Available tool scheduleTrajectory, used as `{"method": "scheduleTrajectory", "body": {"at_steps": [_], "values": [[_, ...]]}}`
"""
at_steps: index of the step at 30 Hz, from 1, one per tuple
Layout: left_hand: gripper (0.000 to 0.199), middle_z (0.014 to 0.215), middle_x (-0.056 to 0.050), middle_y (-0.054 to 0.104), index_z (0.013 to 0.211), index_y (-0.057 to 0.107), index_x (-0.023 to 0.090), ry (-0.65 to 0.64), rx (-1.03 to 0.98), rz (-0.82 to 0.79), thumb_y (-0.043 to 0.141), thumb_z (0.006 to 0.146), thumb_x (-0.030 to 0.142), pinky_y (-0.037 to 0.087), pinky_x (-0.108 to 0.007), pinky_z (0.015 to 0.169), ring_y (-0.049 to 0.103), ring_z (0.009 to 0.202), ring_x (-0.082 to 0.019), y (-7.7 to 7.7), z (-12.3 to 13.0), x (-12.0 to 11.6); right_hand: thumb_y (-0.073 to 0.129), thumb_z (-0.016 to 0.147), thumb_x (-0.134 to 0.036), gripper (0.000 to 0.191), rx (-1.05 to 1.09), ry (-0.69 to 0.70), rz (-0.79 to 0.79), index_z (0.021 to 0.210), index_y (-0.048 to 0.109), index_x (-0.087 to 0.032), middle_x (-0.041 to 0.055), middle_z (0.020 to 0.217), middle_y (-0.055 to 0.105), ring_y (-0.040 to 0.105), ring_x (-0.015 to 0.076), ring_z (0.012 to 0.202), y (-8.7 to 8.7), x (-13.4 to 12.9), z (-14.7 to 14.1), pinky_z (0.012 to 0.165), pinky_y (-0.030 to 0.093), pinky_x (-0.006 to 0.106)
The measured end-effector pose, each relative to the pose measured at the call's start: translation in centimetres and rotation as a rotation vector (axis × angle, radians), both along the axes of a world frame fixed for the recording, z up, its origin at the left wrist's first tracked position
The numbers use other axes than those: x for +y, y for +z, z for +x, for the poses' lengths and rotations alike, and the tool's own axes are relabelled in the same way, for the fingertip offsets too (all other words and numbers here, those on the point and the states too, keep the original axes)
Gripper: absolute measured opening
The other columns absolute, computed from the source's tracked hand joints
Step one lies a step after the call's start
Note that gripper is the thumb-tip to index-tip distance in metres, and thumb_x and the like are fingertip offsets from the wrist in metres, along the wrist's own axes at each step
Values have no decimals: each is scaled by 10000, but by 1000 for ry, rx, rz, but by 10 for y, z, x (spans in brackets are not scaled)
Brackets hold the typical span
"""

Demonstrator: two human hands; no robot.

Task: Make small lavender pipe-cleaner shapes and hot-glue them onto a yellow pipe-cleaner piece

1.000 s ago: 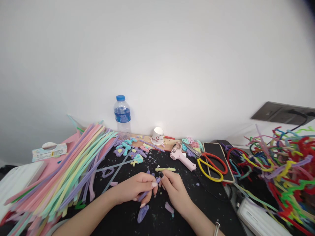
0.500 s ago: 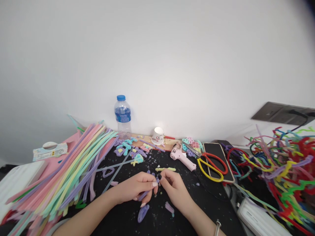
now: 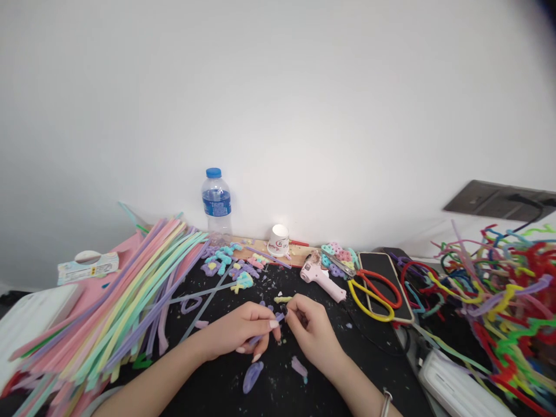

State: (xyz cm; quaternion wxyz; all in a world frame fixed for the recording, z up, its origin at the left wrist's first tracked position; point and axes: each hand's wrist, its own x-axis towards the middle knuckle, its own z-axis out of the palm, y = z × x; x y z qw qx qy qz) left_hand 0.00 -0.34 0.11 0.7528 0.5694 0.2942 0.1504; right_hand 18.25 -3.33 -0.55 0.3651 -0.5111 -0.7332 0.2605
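Note:
Between my two hands runs a short purple pipe cleaner [image 3: 280,317]. My left hand [image 3: 247,330] pinches it between thumb and forefinger, the other fingers curled below. The fingertips of my right hand [image 3: 310,327] close on its other end, which they mostly hide. A folded purple pipe cleaner loop [image 3: 252,377] lies on the black table in front of my left hand. Near my right wrist is a small pale purple piece [image 3: 299,366]. Just behind my fingers lies a yellow-green pipe cleaner piece [image 3: 282,299], partly covered by my right hand.
Long pastel pipe cleaners [image 3: 143,301] are heaped at left, bright tangled ones [image 3: 512,301] at right. Behind my hands are a water bottle [image 3: 217,205], a paper cup [image 3: 278,241], finished fuzzy flowers [image 3: 223,259], a pink glue gun [image 3: 324,281], scissors [image 3: 373,295] and a phone [image 3: 388,272].
My right hand has shifted slightly right, away from my left, so more of the purple pipe cleaner shows between them. The rest of the table looks the same.

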Motion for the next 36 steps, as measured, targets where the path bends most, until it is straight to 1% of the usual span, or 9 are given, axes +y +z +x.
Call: {"method": "scheduleTrajectory", "body": {"at_steps": [8, 12, 16, 21, 25, 28, 32, 34, 36], "values": [[221, 429, 35, 559, 776, 589, 122, -4, 4, -16, 471, 843, 297, 122, -192, 319, 250, 273, -34, 1, 1, 0, 417, 860, -142, 165, -183, 77, 159, 704, 437, -190, -15, 662, 442, 440, 122, 605, 6, -4, 4, 547, 314, 228], [232, 422, 38, 556, 777, 586, 119, 3, 18, -23, 477, 838, 315, 124, -192, 321, 245, 270, -33, 2, 1, 0, 391, 889, -174, 177, -295, 89, 188, 738, 483, -189, 16, 713, 492, 473, 141, 640, 8, -5, 3, 581, 346, 246], [230, 432, 37, 562, 785, 575, 125, -7, 7, -34, 476, 842, 324, 119, -194, 322, 246, 270, -32, 3, 0, 0, 392, 895, -193, 190, -221, 67, 160, 751, 516, -194, 24, 716, 521, 491, 150, 649, 10, -4, 4, 591, 363, 255], [229, 451, 32, 571, 788, 552, 137, -6, -13, -50, 465, 853, 339, 102, -198, 320, 242, 269, -30, 4, 0, 0, 361, 916, -246, 241, 41, -70, 95, 769, 542, -183, 14, 677, 525, 496, 150, 633, 10, 2, 12, 585, 368, 253], [227, 457, 27, 577, 779, 542, 142, 14, -33, -56, 456, 858, 337, 97, -198, 321, 240, 271, -30, 3, 0, 0, 343, 924, -315, 279, 152, -227, 67, 765, 529, -180, -8, 626, 485, 456, 139, 581, 5, 10, 20, 547, 343, 244], [217, 462, 24, 578, 778, 541, 142, 31, -49, -58, 451, 861, 322, 96, -196, 323, 242, 278, -30, 0, 0, 0, 340, 919, -343, 317, 149, -335, 71, 666, 452, -189, -23, 584, 444, 407, 123, 530, 3, 15, 28, 504, 308, 236], [210, 458, 25, 569, 784, 543, 140, 60, -54, -56, 456, 857, 317, 100, -191, 330, 237, 287, -29, -1, -1, 0, 340, 906, -335, 362, 51, -441, 101, 567, 338, -206, -50, 501, 345, 347, 108, 469, 3, 20, 40, 459, 253, 231], [212, 459, 25, 567, 786, 543, 139, 70, -55, -55, 459, 854, 321, 101, -189, 333, 234, 290, -27, 0, -1, 1, 352, 897, -321, 364, 10, -472, 105, 553, 345, -205, -50, 482, 349, 359, 110, 462, 4, 22, 47, 460, 259, 230], [214, 464, 23, 567, 791, 542, 137, 83, -61, -53, 461, 853, 325, 104, -189, 336, 235, 292, -25, 1, -1, 1, 376, 887, -313, 333, -12, -483, 123, 578, 416, -195, -34, 508, 435, 414, 119, 485, 4, 24, 52, 486, 302, 230]]}}
